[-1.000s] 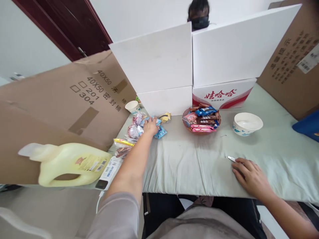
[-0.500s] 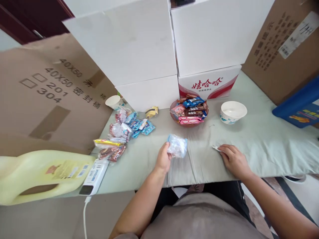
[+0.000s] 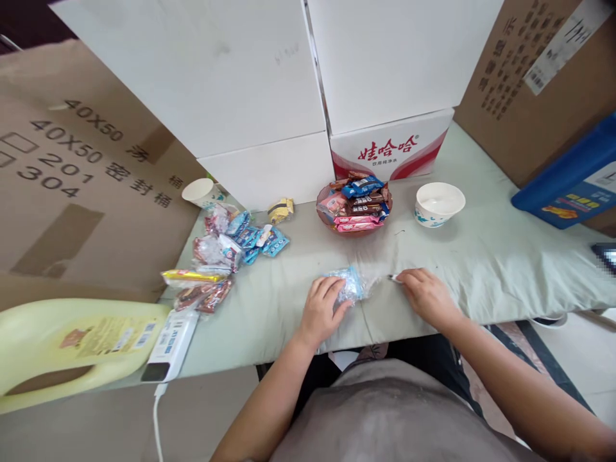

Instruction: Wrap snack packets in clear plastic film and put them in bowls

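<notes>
On the cloth in front of me lies a light-blue packet in crinkled clear plastic [image 3: 350, 285]. My left hand [image 3: 323, 311] is closed around its left side, fingers on top and thumb along the near edge. Loose clear film sticks out from the packet's right end. To the right, my right hand [image 3: 426, 295] pinches a small white, stick-like tool [image 3: 395, 278] with a dark tip; most of it is hidden in the fingers. Its tip points left toward the film, a little apart from it.
Behind stands a pinkish bowl [image 3: 355, 230] of wrapped snacks, beside a white paper bowl [image 3: 436, 208]. Blue snack packets [image 3: 253, 239], a yellow packet [image 3: 281, 210] and a paper cup [image 3: 198, 194] lie left. White boxes [image 3: 264, 167] wall the back. A pale-yellow jug [image 3: 96, 314] and white power strip [image 3: 171, 343] sit front left.
The packet has gone from being held up in my left hand to lying on the cloth, with that hand over it. My right hand has moved left toward the packet with the white tool.
</notes>
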### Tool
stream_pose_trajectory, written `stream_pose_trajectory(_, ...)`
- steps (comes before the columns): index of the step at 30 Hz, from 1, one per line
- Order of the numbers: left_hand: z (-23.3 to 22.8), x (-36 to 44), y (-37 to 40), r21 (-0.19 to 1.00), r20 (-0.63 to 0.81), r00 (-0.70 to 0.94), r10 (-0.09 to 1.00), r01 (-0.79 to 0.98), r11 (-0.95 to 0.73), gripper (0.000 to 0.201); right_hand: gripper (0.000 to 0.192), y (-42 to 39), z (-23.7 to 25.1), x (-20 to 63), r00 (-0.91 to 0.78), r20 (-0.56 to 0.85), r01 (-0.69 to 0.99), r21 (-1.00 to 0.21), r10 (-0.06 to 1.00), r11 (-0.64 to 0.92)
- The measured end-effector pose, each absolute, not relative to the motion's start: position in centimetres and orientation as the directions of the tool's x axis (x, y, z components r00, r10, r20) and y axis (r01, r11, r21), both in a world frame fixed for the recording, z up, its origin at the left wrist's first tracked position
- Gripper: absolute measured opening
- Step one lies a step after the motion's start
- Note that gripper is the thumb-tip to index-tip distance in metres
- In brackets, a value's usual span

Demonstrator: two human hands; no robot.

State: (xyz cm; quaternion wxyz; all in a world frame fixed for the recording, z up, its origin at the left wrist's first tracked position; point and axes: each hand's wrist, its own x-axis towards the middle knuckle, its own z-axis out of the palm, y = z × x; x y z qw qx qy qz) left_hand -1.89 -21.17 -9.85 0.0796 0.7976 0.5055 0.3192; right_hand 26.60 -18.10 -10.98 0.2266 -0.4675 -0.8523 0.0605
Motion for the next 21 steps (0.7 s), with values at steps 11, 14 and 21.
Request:
stream_pose_trajectory(11,-9.5,1.1,-21.3,0.918,0.224,-0.075,0.972,0.350,-0.185,0.016,0.047,-19.3,-8.0,24.6,-0.542,0.432,0.620,-0.374,0.721,0.690)
stream_pose_trajectory(14,-10.1,0.2,-21.4,0.998,0.024,-0.282,0.959,0.057,-0.009,0.024,0.023,-18.9,-8.6,23.8,-0.581,0.367,0.593,-0.420,0.726,0.687)
stream_pose_trajectory(21,-11.7,-4.6,-21.9,0.938,-0.231,-0.472,0.851,-0.340,0.066,0.037,0.023,-17.8,-9.7,26.5,-0.269,0.209,0.638,-0.693,0.940,0.337)
